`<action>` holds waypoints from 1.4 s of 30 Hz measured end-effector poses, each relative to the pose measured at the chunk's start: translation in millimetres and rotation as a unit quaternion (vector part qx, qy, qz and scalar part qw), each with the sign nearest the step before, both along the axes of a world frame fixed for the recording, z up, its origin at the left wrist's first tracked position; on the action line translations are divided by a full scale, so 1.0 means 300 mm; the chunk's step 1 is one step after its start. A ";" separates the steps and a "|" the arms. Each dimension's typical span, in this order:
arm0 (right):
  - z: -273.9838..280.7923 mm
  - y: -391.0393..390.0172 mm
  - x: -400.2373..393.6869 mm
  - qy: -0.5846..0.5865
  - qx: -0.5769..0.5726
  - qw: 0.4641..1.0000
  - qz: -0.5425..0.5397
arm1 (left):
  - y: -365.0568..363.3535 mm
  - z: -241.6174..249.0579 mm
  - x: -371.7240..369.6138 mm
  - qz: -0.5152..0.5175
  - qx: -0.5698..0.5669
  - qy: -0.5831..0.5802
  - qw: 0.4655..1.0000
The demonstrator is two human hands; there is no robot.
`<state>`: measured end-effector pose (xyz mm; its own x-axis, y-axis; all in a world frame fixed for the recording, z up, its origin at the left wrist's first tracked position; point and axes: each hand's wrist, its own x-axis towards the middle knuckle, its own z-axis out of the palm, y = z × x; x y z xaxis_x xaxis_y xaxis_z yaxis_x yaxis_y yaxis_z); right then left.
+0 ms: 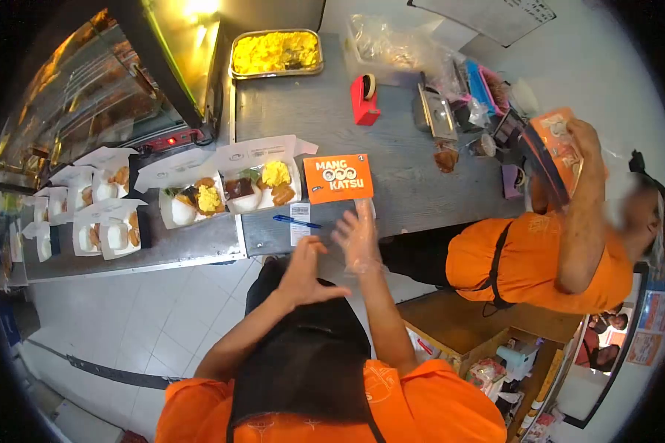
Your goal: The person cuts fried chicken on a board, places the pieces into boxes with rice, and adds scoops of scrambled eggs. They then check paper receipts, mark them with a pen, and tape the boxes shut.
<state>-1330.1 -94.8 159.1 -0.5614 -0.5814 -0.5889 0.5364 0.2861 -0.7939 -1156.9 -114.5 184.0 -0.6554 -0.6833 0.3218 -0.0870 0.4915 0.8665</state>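
My left hand [303,272] is bare and held in the air before the counter, fingers and thumb apart, holding nothing. Beside it, my right hand [357,238] wears a clear plastic glove, its fingers spread and empty, just below the closed orange box [339,179]. To the left of that box stands an open white box [261,198] with rice, yellow egg and browned pieces. Another open box [192,209] with similar food is farther left. A blue pen [296,221] lies across a paper slip [300,235] near my hands.
Several open food boxes [105,235] line the steel counter at left. An egg tray [276,54], a red tape dispenser [364,100] and a plastic tub [389,48] stand at the back. At right, a co-worker [543,258] holds an orange printed box [558,151].
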 end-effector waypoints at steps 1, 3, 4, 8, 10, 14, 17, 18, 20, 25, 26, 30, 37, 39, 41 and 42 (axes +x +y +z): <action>0.005 0.020 0.041 -0.102 0.029 0.992 -0.064 | 0.019 0.062 -0.017 -0.056 -0.006 0.007 0.998; 0.029 0.051 0.095 -0.126 0.028 0.991 -0.040 | 0.076 0.095 -0.037 -0.080 0.021 -0.010 0.997; 0.046 0.042 0.122 -0.150 0.029 0.988 -0.017 | 0.067 0.067 -0.042 -0.069 0.013 -0.013 0.997; 0.063 0.089 0.144 -0.092 -0.097 0.990 0.046 | -0.025 0.075 -0.036 -0.067 0.023 -0.006 0.997; -0.104 0.132 0.098 -0.055 -0.259 0.957 0.117 | -0.047 0.084 -0.045 -0.055 0.007 0.044 0.997; -0.121 0.113 0.081 -0.027 -0.250 0.960 0.122 | -0.052 0.127 -0.083 0.034 0.042 0.038 0.998; -0.015 0.076 0.114 -0.057 -0.116 0.980 0.152 | -0.074 0.132 -0.035 0.052 0.078 0.017 0.995; 0.026 0.068 0.134 -0.062 -0.115 0.978 0.160 | -0.084 0.136 -0.014 0.058 0.077 0.016 0.995; 0.074 0.059 0.170 -0.055 -0.059 0.968 0.237 | -0.136 0.110 0.003 0.088 0.132 -0.005 0.987; 0.264 0.037 0.215 0.000 -0.071 0.917 0.393 | -0.208 0.064 0.069 0.155 0.203 0.011 0.967; 0.330 0.013 0.238 0.011 -0.040 0.923 0.382 | -0.215 0.098 0.085 0.153 0.217 0.009 0.964; 0.059 -0.001 0.137 0.087 -0.175 0.906 0.374 | -0.210 0.306 0.147 0.173 0.163 0.047 0.970; 0.156 -0.143 0.196 0.105 -0.166 0.874 0.445 | -0.209 0.344 0.246 0.208 0.119 -0.017 0.971; 0.300 -0.157 0.221 0.151 -0.130 0.839 0.506 | -0.206 0.296 0.257 0.149 0.239 -0.026 0.959; 0.217 -0.146 0.160 0.168 -0.174 0.793 0.559 | -0.199 0.325 0.268 0.190 0.229 -0.040 0.954; 0.196 -0.134 0.146 0.177 -0.196 0.768 0.584 | -0.198 0.333 0.267 0.213 0.225 -0.053 0.949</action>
<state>-1286.4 -135.0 218.0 0.3928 -0.9038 -0.1700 -0.1731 0.1089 -0.9789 -1076.7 -174.0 284.0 -0.3004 -0.9465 -0.1181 -0.2930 -0.0262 0.9557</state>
